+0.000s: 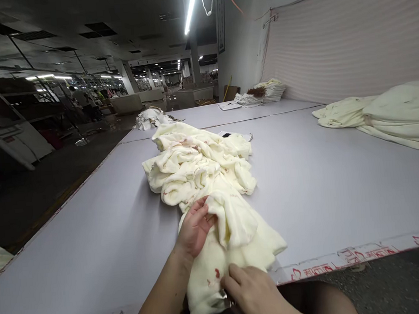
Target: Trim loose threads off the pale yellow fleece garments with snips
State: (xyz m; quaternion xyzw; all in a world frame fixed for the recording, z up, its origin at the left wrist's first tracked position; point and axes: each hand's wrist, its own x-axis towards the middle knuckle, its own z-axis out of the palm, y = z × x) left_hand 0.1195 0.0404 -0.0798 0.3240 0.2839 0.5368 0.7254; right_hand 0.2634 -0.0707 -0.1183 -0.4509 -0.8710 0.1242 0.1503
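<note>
A long heap of cream fleece cloth [199, 172] with small red prints lies on the big pale table [325, 186] and hangs over its near edge. My left hand [195, 226] rests on the cloth with its fingers curled into a fold. My right hand [252, 292] is at the table's near edge, fingers pinched on the hanging end of the cloth; a small shiny thing shows under its fingers, too hidden to name.
A stack of folded cream cloth [392, 114] lies at the right side. A smaller white pile [153, 118] and stacked sheets [262, 92] sit at the far end. A striped wall panel [349, 32] bounds the right. Dark floor [32, 192] runs along the left.
</note>
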